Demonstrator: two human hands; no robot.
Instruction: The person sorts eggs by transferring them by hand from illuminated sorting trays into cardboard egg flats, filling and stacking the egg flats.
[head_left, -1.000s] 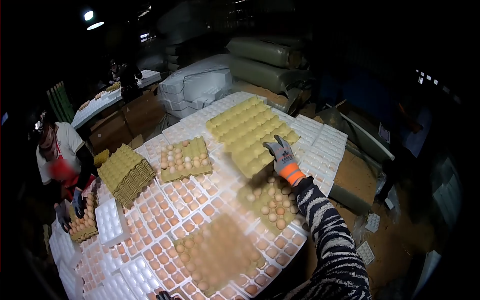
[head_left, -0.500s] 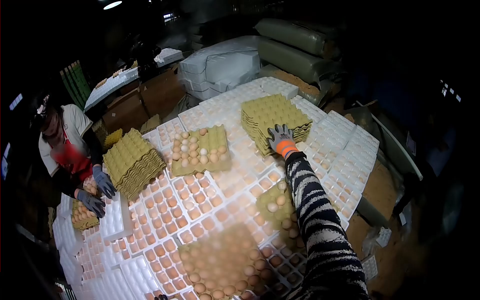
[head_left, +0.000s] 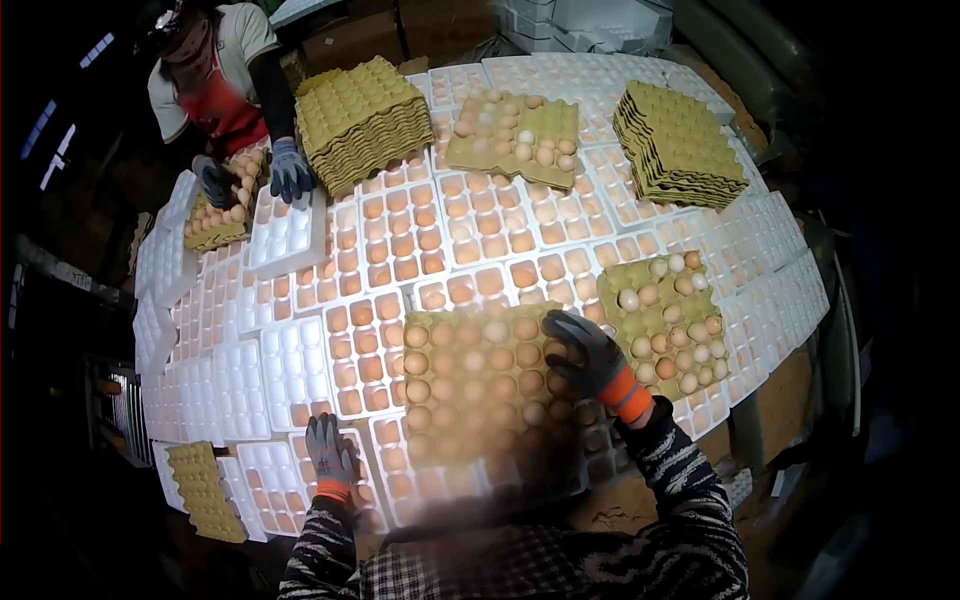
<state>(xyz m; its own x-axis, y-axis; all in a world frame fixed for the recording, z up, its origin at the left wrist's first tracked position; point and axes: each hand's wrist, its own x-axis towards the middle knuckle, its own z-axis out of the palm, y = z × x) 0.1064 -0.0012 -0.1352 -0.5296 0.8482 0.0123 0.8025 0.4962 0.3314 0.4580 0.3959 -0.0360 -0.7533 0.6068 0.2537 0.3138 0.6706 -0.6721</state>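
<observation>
Head view, right hand [head_left: 587, 360]: fingers curled at the pulp tray's right edge; from where I stand, I cannot tell whether they clamp anything.
Left hand [head_left: 330, 452]: unclenched, apparently resting on a white tray [head_left: 355, 436], near left.
Pulp tray [head_left: 440, 316]: near centre, bearing eggs [head_left: 473, 361], partly blurred.
Handling: light, even finger pressure and a level tray should best spare shells.

"What's worn, from your end?"
"On my feed, the left hand [head_left: 329, 452] and right hand [head_left: 590, 358] wear grey, dark-fingered gloves [head_left: 605, 368] with bright orange cuffs [head_left: 628, 394]; I can't read the left one's small print [head_left: 323, 466]."
"And above the cuffs?"
"I see sleeves [head_left: 685, 485] in ragged dark-and-pale stripes, plus a black-and-white checked garment [head_left: 430, 575], partly blurred."
</observation>
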